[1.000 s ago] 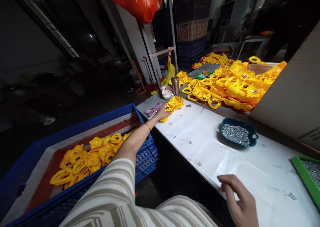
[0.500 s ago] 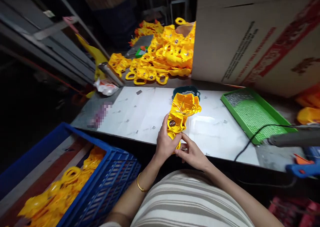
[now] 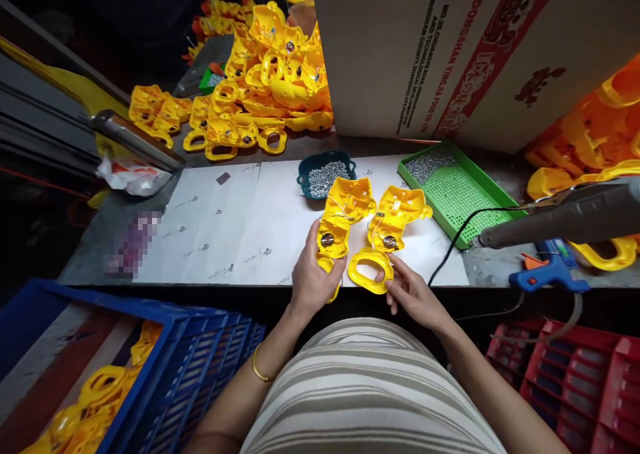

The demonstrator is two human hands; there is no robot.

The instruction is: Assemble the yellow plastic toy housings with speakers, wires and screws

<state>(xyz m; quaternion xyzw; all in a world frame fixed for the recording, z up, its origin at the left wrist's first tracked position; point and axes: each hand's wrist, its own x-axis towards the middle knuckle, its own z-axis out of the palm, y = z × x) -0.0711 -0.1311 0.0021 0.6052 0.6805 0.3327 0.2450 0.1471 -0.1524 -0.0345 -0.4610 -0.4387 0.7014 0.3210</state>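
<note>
Two yellow plastic toy shell halves lie side by side over the white sheet, hollow insides facing up. My left hand (image 3: 316, 274) is closed around the lower part of the left shell half (image 3: 349, 201). A round metallic part and thin wires show inside it. The right shell half (image 3: 400, 207) has a similar round part and an oval loop handle (image 3: 371, 271) at its near end. My right hand (image 3: 413, 291) grips that handle's right side between thumb and fingers. Just beyond the shells stands a dark green basket (image 3: 306, 186) of small screws.
A green perforated tray (image 3: 470, 194) with screws lies right of the shells. Beside it are a grey power screwdriver (image 3: 565, 214) and a blue glue gun (image 3: 545, 277). Yellow shells (image 3: 280, 87) pile up behind, near a cardboard box (image 3: 390, 61). Blue (image 3: 200, 314) and red (image 3: 575, 354) crates flank me below.
The yellow shell halves, held together before, are now apart, one in each hand. My right hand has moved right with its half. The view has shifted rightward and down.
</note>
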